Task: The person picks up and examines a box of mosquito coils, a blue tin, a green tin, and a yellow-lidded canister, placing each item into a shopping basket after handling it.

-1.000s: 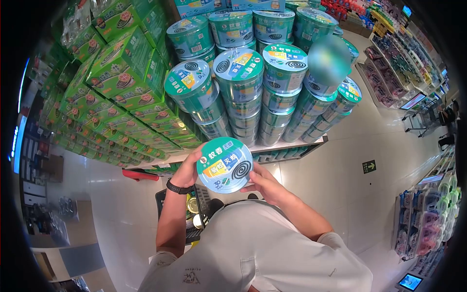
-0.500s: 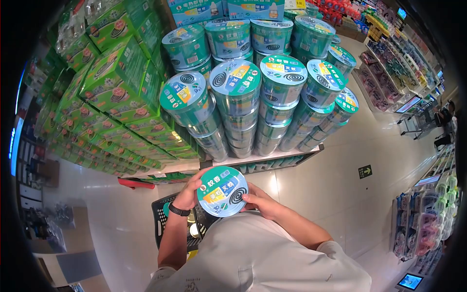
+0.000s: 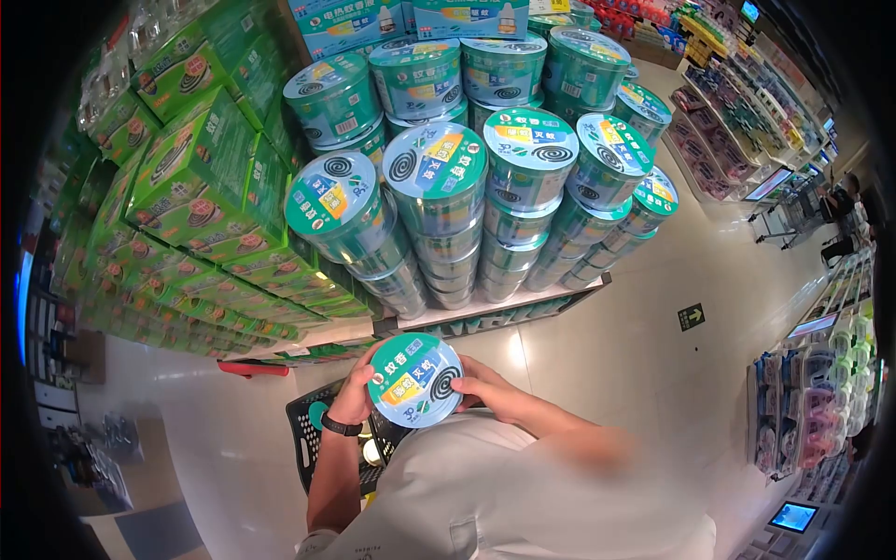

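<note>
A round green and blue tin (image 3: 414, 380) with a coil picture on its lid is held close to my chest. My left hand (image 3: 356, 392) grips its left rim; a black watch sits on that wrist. My right hand (image 3: 489, 391) grips its right side. Just below the tin, a black shopping basket (image 3: 318, 439) sits at my left with a few items in it. In front of me stands a tall stack of the same tins (image 3: 448, 187).
Green boxes (image 3: 205, 187) are piled in stacks to the left of the tins, on a low white platform (image 3: 485, 313). The shiny tiled floor (image 3: 653, 317) runs right to shelves of goods (image 3: 812, 411). A person (image 3: 840, 210) stands far right by a cart.
Both hands have lowered the tin from near the display toward my chest and over the basket. The view has shifted, so the stacks sit slightly lower and to the left.
</note>
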`<state>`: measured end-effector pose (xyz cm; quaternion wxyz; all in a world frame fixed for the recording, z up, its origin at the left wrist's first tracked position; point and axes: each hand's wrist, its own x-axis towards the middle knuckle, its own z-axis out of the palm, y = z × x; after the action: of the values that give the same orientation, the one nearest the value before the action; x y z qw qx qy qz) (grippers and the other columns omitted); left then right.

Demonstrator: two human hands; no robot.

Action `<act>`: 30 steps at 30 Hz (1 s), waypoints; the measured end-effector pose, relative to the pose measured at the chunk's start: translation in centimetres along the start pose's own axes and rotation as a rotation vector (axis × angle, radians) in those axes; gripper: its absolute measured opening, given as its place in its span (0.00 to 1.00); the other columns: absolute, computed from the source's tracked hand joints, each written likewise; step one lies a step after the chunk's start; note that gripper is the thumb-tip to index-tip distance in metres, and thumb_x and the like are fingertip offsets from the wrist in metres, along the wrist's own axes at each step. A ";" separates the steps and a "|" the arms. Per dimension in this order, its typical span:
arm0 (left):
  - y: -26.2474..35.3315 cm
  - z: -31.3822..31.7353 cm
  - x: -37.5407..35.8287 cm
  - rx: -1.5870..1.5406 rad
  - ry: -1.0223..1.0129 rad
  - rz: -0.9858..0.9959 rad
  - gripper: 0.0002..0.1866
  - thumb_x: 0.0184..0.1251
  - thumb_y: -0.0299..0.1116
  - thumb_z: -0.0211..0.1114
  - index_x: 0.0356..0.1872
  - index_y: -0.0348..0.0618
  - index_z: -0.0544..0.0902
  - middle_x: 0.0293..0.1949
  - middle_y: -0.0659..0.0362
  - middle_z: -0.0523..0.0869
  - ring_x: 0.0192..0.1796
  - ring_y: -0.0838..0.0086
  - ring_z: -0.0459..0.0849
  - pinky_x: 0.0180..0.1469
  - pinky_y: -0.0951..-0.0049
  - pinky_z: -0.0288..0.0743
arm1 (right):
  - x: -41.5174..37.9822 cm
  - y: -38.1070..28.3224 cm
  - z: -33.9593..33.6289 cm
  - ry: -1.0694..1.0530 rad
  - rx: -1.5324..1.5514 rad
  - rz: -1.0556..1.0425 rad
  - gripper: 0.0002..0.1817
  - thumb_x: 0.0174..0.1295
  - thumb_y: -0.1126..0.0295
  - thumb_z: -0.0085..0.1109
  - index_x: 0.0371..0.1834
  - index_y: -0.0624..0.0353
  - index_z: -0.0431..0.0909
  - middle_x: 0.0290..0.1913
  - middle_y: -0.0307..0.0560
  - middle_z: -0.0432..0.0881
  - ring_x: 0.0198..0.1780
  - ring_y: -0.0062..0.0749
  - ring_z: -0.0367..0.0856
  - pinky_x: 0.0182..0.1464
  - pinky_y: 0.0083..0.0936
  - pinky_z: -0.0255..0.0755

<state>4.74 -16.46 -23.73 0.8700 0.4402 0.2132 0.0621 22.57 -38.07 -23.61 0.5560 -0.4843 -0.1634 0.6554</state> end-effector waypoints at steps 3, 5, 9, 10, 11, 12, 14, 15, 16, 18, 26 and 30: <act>0.2 -0.5 0.3 0.016 0.005 0.000 0.49 0.59 0.59 0.69 0.74 0.36 0.64 0.68 0.52 0.75 0.68 0.67 0.76 0.71 0.66 0.69 | 0.5 -0.1 0.0 -0.003 0.007 -0.003 0.52 0.62 0.45 0.65 0.80 0.65 0.49 0.67 0.56 0.72 0.66 0.39 0.72 0.49 0.31 0.77; 0.2 -0.9 0.5 0.023 0.008 -0.006 0.49 0.58 0.59 0.69 0.74 0.36 0.64 0.68 0.52 0.75 0.68 0.67 0.76 0.71 0.66 0.69 | 0.7 -0.4 0.2 -0.001 -0.004 -0.028 0.52 0.62 0.45 0.64 0.79 0.65 0.49 0.67 0.57 0.72 0.64 0.39 0.73 0.48 0.30 0.77; 1.0 -0.7 1.0 0.049 0.004 -0.011 0.49 0.58 0.59 0.68 0.74 0.36 0.64 0.68 0.52 0.76 0.68 0.67 0.76 0.70 0.66 0.69 | 1.2 -0.1 0.0 0.023 0.010 -0.032 0.52 0.62 0.45 0.64 0.79 0.66 0.49 0.66 0.58 0.72 0.63 0.39 0.73 0.46 0.30 0.77; 1.3 -0.4 1.2 0.055 -0.015 -0.018 0.49 0.58 0.59 0.68 0.74 0.36 0.64 0.68 0.52 0.76 0.68 0.67 0.76 0.70 0.66 0.69 | 1.2 -0.1 0.1 0.032 -0.002 -0.035 0.52 0.62 0.45 0.64 0.79 0.67 0.50 0.66 0.58 0.73 0.62 0.39 0.74 0.46 0.30 0.77; 1.7 -0.2 1.3 0.060 -0.026 -0.021 0.50 0.58 0.59 0.68 0.74 0.36 0.64 0.68 0.52 0.76 0.68 0.67 0.76 0.70 0.66 0.69 | 1.2 -0.1 0.1 0.040 -0.015 -0.036 0.51 0.62 0.45 0.64 0.78 0.67 0.50 0.65 0.58 0.73 0.62 0.40 0.74 0.45 0.30 0.77; 1.9 0.0 1.3 0.064 -0.033 -0.023 0.50 0.57 0.60 0.69 0.74 0.36 0.64 0.68 0.52 0.76 0.68 0.67 0.77 0.70 0.66 0.70 | 1.1 -0.1 0.2 0.051 -0.009 -0.041 0.51 0.62 0.45 0.64 0.78 0.67 0.50 0.65 0.58 0.73 0.62 0.40 0.74 0.45 0.30 0.77; 1.4 -0.9 1.8 0.056 -0.053 -0.018 0.49 0.59 0.59 0.68 0.74 0.36 0.64 0.68 0.53 0.76 0.68 0.67 0.76 0.70 0.66 0.70 | 1.0 -0.6 0.3 0.053 -0.015 -0.064 0.50 0.63 0.44 0.63 0.77 0.67 0.52 0.63 0.56 0.75 0.59 0.39 0.75 0.45 0.30 0.77; 1.3 -1.0 2.0 0.048 -0.043 -0.037 0.48 0.60 0.59 0.68 0.75 0.36 0.64 0.68 0.53 0.76 0.68 0.67 0.76 0.70 0.66 0.69 | 0.9 -0.8 0.4 0.058 -0.014 -0.070 0.50 0.63 0.44 0.63 0.77 0.67 0.52 0.63 0.56 0.75 0.59 0.39 0.75 0.45 0.30 0.77; 1.3 -1.1 2.1 0.041 -0.032 -0.057 0.48 0.61 0.59 0.67 0.75 0.36 0.63 0.68 0.54 0.75 0.68 0.67 0.75 0.71 0.66 0.69 | 0.7 -0.9 0.5 0.069 -0.010 -0.070 0.49 0.63 0.44 0.63 0.77 0.67 0.53 0.62 0.55 0.76 0.58 0.39 0.76 0.44 0.30 0.77; 1.4 -1.3 2.5 0.045 -0.066 -0.054 0.48 0.63 0.60 0.67 0.75 0.36 0.63 0.68 0.54 0.75 0.69 0.67 0.75 0.71 0.66 0.68 | 0.5 -0.9 0.5 0.084 -0.005 -0.076 0.48 0.63 0.44 0.62 0.76 0.66 0.54 0.61 0.54 0.76 0.57 0.38 0.76 0.44 0.29 0.77; 0.8 -0.8 3.5 0.013 -0.122 0.003 0.47 0.68 0.61 0.64 0.77 0.37 0.60 0.72 0.54 0.70 0.73 0.68 0.70 0.74 0.65 0.63 | -0.1 -0.6 -0.1 0.120 0.098 -0.098 0.41 0.64 0.42 0.57 0.74 0.58 0.62 0.63 0.47 0.77 0.58 0.36 0.77 0.42 0.27 0.76; 0.2 -1.0 3.7 0.053 -0.056 0.028 0.36 0.78 0.49 0.58 0.77 0.37 0.59 0.72 0.54 0.71 0.72 0.68 0.70 0.72 0.66 0.65 | -0.5 -1.0 -0.2 0.124 0.161 -0.146 0.40 0.64 0.41 0.55 0.72 0.55 0.64 0.63 0.43 0.78 0.58 0.35 0.78 0.43 0.27 0.75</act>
<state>7.69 -14.45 -25.29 0.8628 0.4674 0.1843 0.0564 23.23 -38.25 -22.74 0.6483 -0.4644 -0.1102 0.5932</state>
